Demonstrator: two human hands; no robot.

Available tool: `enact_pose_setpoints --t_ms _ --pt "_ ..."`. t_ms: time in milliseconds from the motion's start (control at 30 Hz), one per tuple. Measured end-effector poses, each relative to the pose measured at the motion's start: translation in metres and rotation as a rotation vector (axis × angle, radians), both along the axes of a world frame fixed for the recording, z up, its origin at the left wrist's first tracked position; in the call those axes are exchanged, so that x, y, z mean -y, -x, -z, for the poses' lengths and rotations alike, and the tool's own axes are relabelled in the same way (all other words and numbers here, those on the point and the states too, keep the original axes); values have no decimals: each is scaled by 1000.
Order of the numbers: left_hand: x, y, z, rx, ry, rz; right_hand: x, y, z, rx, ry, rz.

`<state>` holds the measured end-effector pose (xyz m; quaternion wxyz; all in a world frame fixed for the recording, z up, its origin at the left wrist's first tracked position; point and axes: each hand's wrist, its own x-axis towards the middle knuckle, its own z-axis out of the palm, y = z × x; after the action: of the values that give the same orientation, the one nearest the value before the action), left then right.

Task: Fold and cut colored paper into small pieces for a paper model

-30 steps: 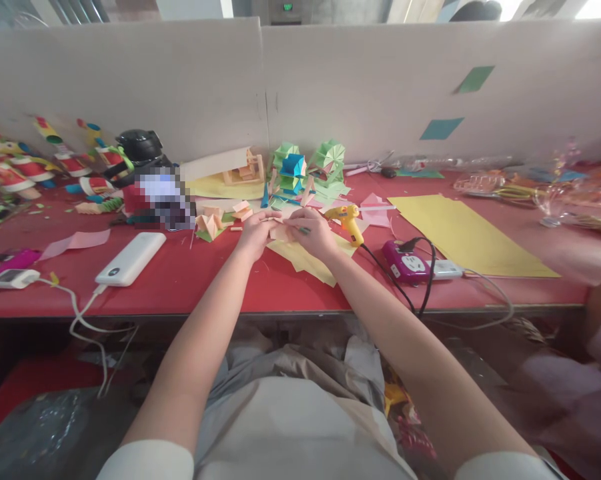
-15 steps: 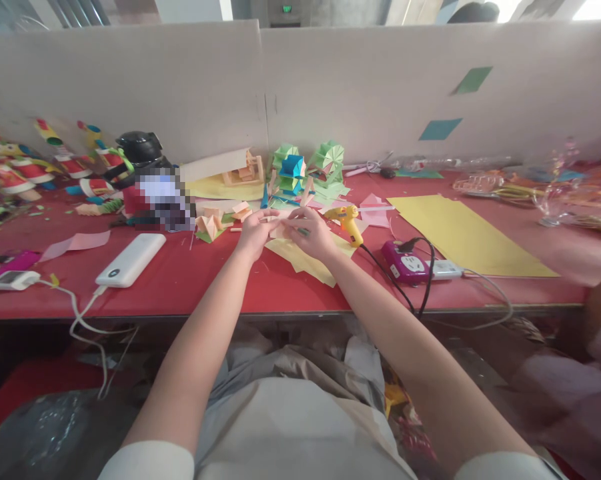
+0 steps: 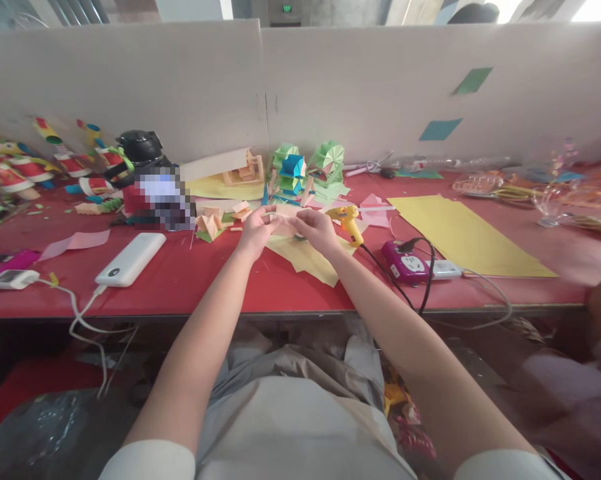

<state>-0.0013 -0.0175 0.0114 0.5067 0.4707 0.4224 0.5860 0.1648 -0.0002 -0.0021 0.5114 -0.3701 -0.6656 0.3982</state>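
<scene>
- Since half a second ago, both hands have lifted slightly and drawn closer, pinching the peach paper [image 3: 281, 215] between them just above the worktop [image 3: 220, 280].
- Left hand [image 3: 254, 233]: fingers closed on the paper's left end, thumb on top.
- Right hand [image 3: 316, 230]: fingers closed on the paper's right end; a small dark object that showed under it earlier cannot be made out now.
- The paper sits at the worktop's middle, over a sheet of yellow scrap [image 3: 307, 259]. By the look of it, it is light, thin and easily creased or torn; a fingertip pinch at the edges or along the fold suits it best.
- Just right of the right hand lies a yellow glue gun [image 3: 349, 221], its black cord running to a purple power strip [image 3: 405, 261]; the nozzle may be hot, so room that side is tight.
- To the left, a white power bank [image 3: 131, 259] with its cable lies well apart, leaving bare red surface.
- The worktop's near edge runs just under the forearms.
- Farther back: folded green and blue models [image 3: 305, 167], a large yellow sheet [image 3: 460, 233] to the right, then the white partition [image 3: 360, 87].
</scene>
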Motion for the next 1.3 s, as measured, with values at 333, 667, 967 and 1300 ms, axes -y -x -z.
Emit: enact_pose_setpoints --t_ms 333,667,967,1300 --pt "3 1 -1 -18 -6 -67 -3 -4 1 62 1 -1" --pt "0 3 2 -21 -49 -118 -7 -3 3 60 4 -21" --pt "0 2 2 -49 -57 -136 -4 -3 3 46 34 -29" --pt "3 1 -1 -38 -17 -113 -9 -3 8 68 -4 -28"
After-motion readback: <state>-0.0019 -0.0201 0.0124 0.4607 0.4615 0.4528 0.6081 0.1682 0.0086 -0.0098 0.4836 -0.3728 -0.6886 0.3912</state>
